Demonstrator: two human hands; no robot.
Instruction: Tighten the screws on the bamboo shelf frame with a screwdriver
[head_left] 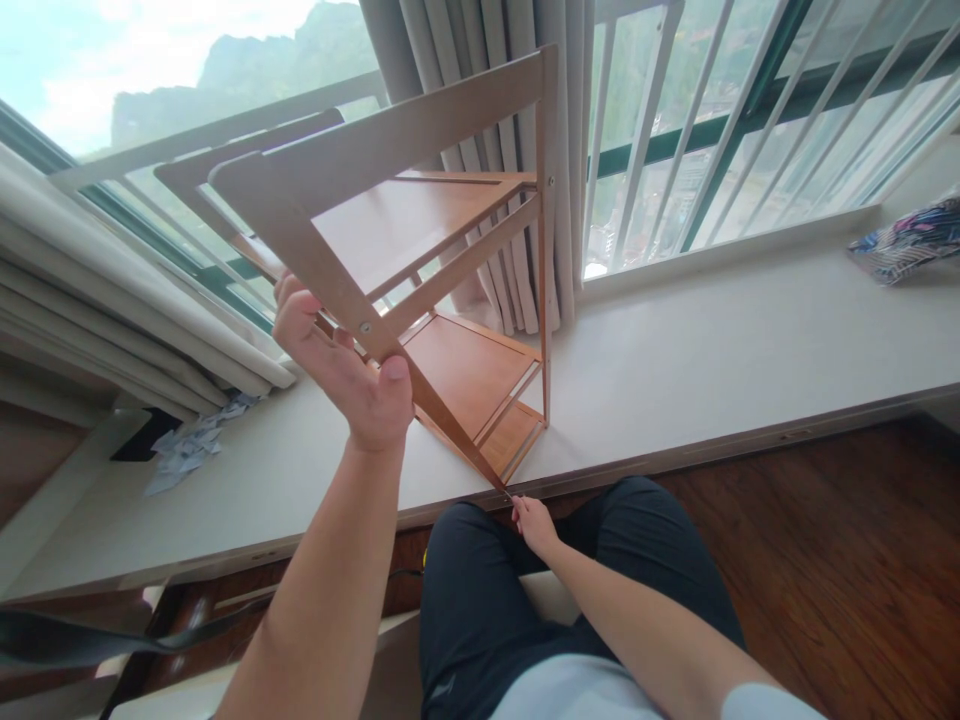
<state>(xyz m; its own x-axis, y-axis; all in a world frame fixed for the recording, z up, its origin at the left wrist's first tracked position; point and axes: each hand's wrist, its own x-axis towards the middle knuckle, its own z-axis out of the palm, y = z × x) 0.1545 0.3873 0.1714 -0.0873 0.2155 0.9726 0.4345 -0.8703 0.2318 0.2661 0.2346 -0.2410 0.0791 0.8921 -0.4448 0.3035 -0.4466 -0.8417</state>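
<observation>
Shelf rack (pixel 457 300), one wooden unit with three tiers that show, stands tilted on the pale surface (pixel 750 350) near that surface's front edge, its lower foot right at the edge and its top leaning back toward the window bars and the curtain (pixel 487 60) at the rear. It looks stiff and fairly light for its bulk, made of thin slats and flat boards joined by small screws; the long side rails seem the sound places to take hold, since the slim cross slats would likely flex or crack under load, and the smooth finish could slide on the surface. One left hand (pixel 341 365) is clenched around the slanting front rail, thumb over the face of the wood beside a screw head. One right hand (pixel 534 522) sits at the front edge by the rack's lowest foot, fingertips pinched on something too small to make out. Toward the left end of the surface lies a scatter of small paper scraps (pixel 191 445), too many to count surely, and at the right rear corner one patterned bundle of cloth (pixel 907 240).
</observation>
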